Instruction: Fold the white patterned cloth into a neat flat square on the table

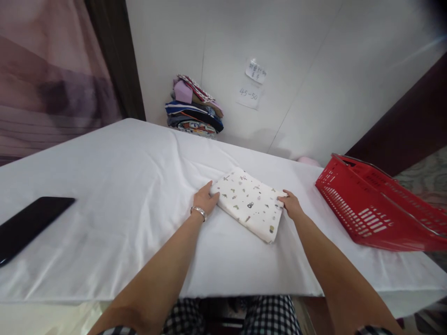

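A folded white cloth (249, 202) with small coloured prints lies flat on the white table sheet (115, 186). My left hand (205, 199), with a metal bracelet on the wrist, holds the cloth's left end, fingers at its edge. My right hand (290, 204) holds the cloth's right end, thumb on top. Both forearms reach in from the near table edge.
A red plastic basket (377, 204) stands tilted at the right. A stack of folded clothes (193, 108) sits against the back wall, below two paper notes (252, 86). A black phone (30, 223) lies at the left. A curtain hangs far left.
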Motion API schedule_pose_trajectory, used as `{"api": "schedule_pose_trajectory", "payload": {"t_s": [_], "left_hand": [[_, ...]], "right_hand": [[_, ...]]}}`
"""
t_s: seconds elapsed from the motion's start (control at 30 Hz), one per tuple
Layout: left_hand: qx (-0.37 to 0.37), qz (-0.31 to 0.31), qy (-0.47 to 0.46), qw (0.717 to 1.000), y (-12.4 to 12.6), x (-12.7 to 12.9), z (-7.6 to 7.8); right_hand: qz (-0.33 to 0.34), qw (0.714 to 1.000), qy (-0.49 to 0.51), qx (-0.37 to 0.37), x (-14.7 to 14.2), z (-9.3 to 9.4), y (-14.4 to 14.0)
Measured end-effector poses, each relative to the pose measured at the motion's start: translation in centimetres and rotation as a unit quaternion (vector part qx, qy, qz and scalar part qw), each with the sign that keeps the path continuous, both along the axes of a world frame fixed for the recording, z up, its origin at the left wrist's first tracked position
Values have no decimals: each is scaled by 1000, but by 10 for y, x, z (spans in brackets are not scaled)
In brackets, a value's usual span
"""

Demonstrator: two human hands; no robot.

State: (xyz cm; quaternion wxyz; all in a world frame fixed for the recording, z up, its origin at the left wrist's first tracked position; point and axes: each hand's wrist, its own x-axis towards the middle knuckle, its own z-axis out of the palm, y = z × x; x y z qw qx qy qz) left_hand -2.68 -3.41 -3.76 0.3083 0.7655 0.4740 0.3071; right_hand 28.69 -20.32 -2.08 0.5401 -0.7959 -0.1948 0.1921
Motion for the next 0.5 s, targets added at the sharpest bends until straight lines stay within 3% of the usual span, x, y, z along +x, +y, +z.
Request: {"api": "schedule_pose_trajectory", "payload": {"t_s": [0.2, 0.33, 0.4, 0.5], "left_hand": [[-40, 19, -20, 999, -3, -2, 6], [-48, -4, -37, 998, -5, -2, 7], [-49, -6, -35, 998, -5, -1, 7], [-55, -9, -25, 998, -5, -1, 8]], "right_hand": [[-8, 998, -56, 15, 3, -2, 17], [19, 988, -125, -87, 5, 7, 19], [33, 975, -173, -136, -3, 13, 21], [80, 955, -250, -136, -36, 17, 24]]}}
